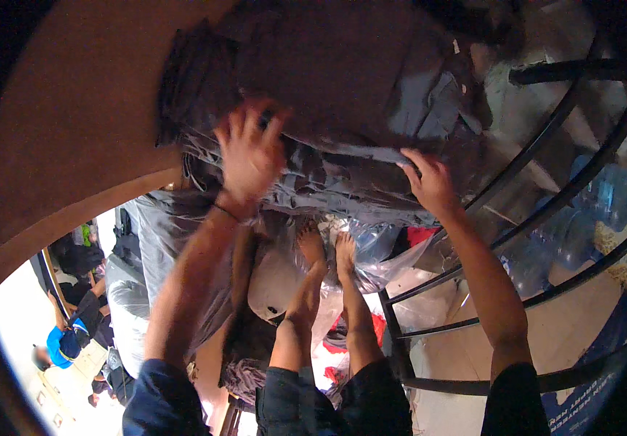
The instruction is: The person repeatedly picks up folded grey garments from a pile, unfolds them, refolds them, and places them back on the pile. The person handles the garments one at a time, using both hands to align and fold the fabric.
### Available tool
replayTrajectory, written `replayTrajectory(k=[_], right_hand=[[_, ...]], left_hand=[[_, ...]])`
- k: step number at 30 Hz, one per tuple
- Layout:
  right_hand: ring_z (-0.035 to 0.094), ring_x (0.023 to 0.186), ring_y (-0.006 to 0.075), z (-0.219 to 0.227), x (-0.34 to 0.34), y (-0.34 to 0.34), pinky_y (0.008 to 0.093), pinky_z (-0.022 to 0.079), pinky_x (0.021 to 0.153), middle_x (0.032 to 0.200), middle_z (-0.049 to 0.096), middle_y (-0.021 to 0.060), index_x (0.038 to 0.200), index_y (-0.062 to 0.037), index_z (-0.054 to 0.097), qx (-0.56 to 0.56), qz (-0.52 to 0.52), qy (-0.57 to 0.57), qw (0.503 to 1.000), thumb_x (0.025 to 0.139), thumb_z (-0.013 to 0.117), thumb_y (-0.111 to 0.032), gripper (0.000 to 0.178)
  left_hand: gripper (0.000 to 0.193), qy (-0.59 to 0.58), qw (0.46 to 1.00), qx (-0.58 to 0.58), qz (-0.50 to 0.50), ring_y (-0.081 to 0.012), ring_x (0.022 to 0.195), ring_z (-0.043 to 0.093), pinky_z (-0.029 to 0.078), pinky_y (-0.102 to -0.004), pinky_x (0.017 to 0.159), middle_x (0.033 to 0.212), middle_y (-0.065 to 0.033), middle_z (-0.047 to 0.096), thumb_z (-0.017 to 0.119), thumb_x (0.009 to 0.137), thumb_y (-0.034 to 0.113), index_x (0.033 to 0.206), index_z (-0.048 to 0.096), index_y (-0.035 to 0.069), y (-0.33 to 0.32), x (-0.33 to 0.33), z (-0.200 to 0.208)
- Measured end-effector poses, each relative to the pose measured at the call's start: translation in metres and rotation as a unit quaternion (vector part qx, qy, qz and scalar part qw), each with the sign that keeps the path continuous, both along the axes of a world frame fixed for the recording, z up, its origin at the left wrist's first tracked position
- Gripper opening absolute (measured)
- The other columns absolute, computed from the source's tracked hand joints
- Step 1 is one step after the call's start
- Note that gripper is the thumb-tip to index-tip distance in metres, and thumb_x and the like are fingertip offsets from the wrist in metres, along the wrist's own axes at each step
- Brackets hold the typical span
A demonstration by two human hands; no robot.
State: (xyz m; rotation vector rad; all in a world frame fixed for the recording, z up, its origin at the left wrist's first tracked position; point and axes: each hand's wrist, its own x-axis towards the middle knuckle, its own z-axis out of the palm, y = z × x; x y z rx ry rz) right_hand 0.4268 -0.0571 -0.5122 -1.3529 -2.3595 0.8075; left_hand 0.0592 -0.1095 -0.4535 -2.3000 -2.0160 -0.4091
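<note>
A pile of dark grey cloth (313, 80), seemingly garments, is stacked in front of me, with a folded, crumpled near edge. Over the left part of that edge is my left hand (250, 156), its fingers spread and slightly blurred; I see nothing held in it. Whether it touches the cloth I cannot tell. At the right, my right hand (433, 185) has its thumb and forefinger at a lighter grey fold of the pile, seemingly pinching it. My forearms reach up from the lower edge, one to each side of my bare legs.
Curved black metal bars (560, 174) rise on the right, with clear blue-tinted plastic bottles (604, 192) beyond them. Clear plastic bags (379, 254) lie by my feet. Grey wrapped bundles (175, 240) stand at left. A person in blue (59, 345) is at the far lower left.
</note>
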Motion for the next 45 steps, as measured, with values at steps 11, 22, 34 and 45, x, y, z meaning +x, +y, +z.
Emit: replayTrajectory(k=[11, 22, 34, 45], right_hand=[[0.07, 0.112, 0.0404, 0.04, 0.004, 0.023, 0.0431, 0.055, 0.095, 0.119, 0.073, 0.0206, 0.12, -0.0004, 0.068, 0.02, 0.058, 0.022, 0.998, 0.101, 0.072, -0.021, 0.028], [0.067, 0.115, 0.0414, 0.028, 0.014, 0.008, 0.046, 0.053, 0.1, 0.122, 0.072, 0.0197, 0.123, -0.0007, 0.066, -0.035, 0.075, 0.012, 0.997, 0.102, 0.07, -0.021, 0.029], [0.063, 0.127, 0.0348, 0.014, 0.01, 0.015, 0.0448, 0.049, 0.109, 0.133, 0.069, 0.0163, 0.135, -0.0045, 0.061, 0.061, 0.064, -0.014, 0.996, 0.098, 0.071, -0.013, 0.039], [0.067, 0.123, 0.0421, 0.049, 0.008, 0.08, 0.0432, 0.052, 0.104, 0.129, 0.071, 0.0264, 0.135, 0.0027, 0.065, 0.008, -0.087, -0.004, 0.996, 0.092, 0.08, -0.028, 0.055]], left_hand=[[0.024, -0.435, 0.836, -0.153, 0.298, -0.0427, 0.106, 0.065, 0.052, -0.0524, 0.089, 0.111, -0.0209, 0.066, 0.075, 0.096, 0.023, 0.105, 0.068, 0.002, -0.038, 0.21, -0.064], [0.059, -0.477, 0.812, -0.197, 0.271, -0.05, 0.078, 0.071, 0.055, -0.0593, 0.071, 0.089, -0.0276, 0.073, 0.07, 0.098, 0.021, 0.143, 0.037, 0.001, -0.041, 0.213, -0.052], [0.025, -0.541, 0.809, -0.08, 0.218, -0.0396, 0.071, 0.072, 0.055, -0.0459, 0.065, 0.082, -0.0224, 0.073, 0.071, 0.098, 0.019, 0.109, 0.063, -0.001, 0.012, 0.208, -0.012], [0.054, -0.215, 0.943, -0.156, 0.2, -0.0445, 0.12, 0.058, 0.048, -0.0494, 0.096, 0.143, -0.0253, 0.05, 0.078, 0.088, 0.018, 0.136, 0.056, 0.008, -0.048, 0.198, -0.063]])
